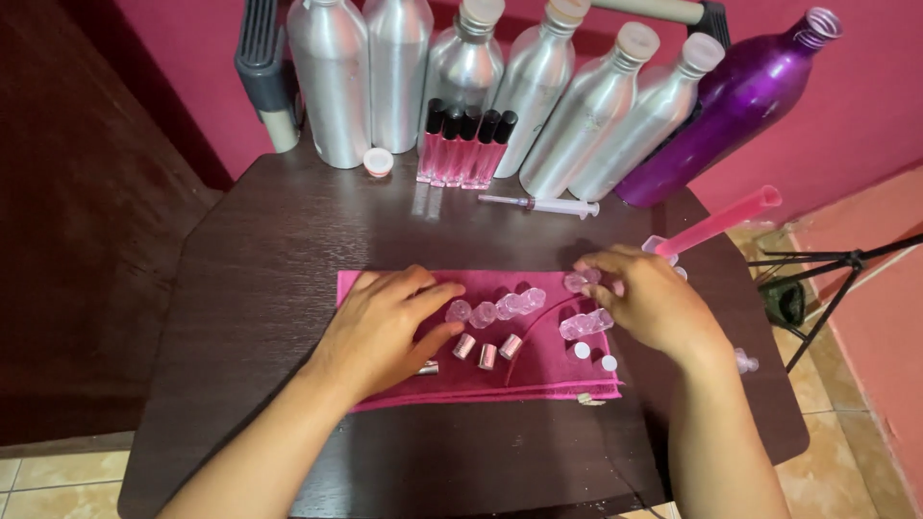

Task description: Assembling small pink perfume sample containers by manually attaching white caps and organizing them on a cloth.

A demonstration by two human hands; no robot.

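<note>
A pink cloth lies on the dark table. My left hand rests flat on its left part, fingers spread, fingertips next to a row of small clear roller vials. Short rose-gold caps lie just below that row. My right hand hovers at the cloth's right edge, fingertips pinching a small clear vial, with more clear vials and small white balls beneath it.
Several silver aluminium bottles and a purple bottle stand at the back. Pink filled tubes with black caps, a syringe, a white cap and a pink tube in a small cup lie behind the cloth. A tripod stands right.
</note>
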